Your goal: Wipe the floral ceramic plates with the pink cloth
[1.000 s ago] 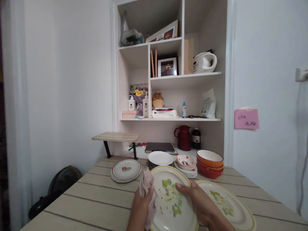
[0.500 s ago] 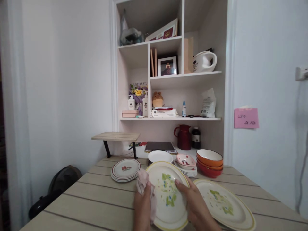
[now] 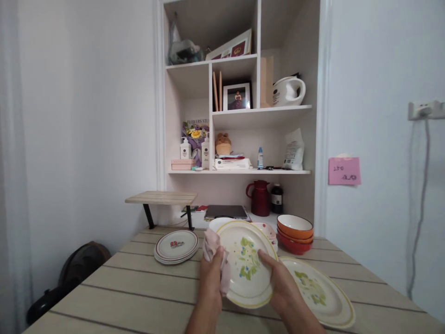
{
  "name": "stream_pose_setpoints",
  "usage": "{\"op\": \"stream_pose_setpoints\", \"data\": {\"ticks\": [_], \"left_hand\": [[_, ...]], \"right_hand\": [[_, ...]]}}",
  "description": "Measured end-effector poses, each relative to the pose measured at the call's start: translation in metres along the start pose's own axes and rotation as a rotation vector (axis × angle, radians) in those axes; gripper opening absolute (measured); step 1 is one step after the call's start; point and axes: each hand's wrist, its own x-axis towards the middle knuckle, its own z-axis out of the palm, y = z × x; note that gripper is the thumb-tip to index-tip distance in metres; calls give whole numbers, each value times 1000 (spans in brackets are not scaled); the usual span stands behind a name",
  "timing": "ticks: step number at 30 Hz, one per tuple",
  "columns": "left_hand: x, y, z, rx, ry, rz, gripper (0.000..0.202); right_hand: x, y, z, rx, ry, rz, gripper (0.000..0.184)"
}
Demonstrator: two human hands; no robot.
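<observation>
A cream plate [image 3: 247,262] with a green flower pattern and a yellow rim is held up, tilted toward me, over the wooden table [image 3: 139,292]. My right hand [image 3: 278,283] grips the plate's right edge, thumb on its face. My left hand [image 3: 212,278] is closed on a pale pink cloth [image 3: 212,246] pressed against the plate's left edge. A matching flowered plate [image 3: 320,292] lies flat on the table just right of my right hand.
A stack of red-rimmed plates [image 3: 176,245] lies at the left, stacked orange bowls [image 3: 295,232] at the right, more dishes partly hidden behind the held plate. A small wooden riser [image 3: 162,198], a red jug [image 3: 259,198] and shelves stand at the back wall.
The held plate has risen and tipped more upright. Both hands moved up with it, and the view shifted slightly right.
</observation>
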Motion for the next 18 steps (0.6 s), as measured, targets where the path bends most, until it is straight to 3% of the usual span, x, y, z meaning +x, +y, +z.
{"op": "stream_pose_setpoints", "data": {"ticks": [3, 5, 11, 18], "left_hand": [[-2, -14, -17, -79, -19, -217, 63], [-2, -17, -24, -93, -67, -269, 64], [-2, -10, -27, -145, -119, -238, 67], [-4, -1, -33, -56, -150, -115, 65]], "right_hand": [[0, 4, -1, -35, -18, -59, 68], [0, 8, -1, -29, -12, -76, 68], [-5, 7, 3, -80, -55, -58, 70], [-22, -16, 10, -319, -48, -255, 86]]}}
